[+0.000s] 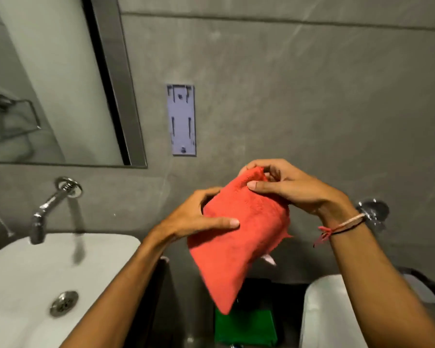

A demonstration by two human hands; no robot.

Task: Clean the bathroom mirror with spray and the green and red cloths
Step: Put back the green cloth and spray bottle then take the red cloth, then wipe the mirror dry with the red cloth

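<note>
Now both hands are on the red cloth (pixel 239 232), held up in front of the grey wall. The left hand (pixel 201 217) is closed round its left edge, thumb flat across the face; the right hand (pixel 286 187) pinches the top corner, fingers curled shut. The cloth hangs folded, long axis running from upper right down to lower left. The mirror (pixel 48 79) sits well up and to the left, so the left hand is the nearer one. The green cloth (pixel 246 327) lies below, on what looks like a dark stand, though it's murky down there. The washbasin (pixel 23 280) is lower left, its tap (pixel 48 207) running. No spray bottle in view.
</note>
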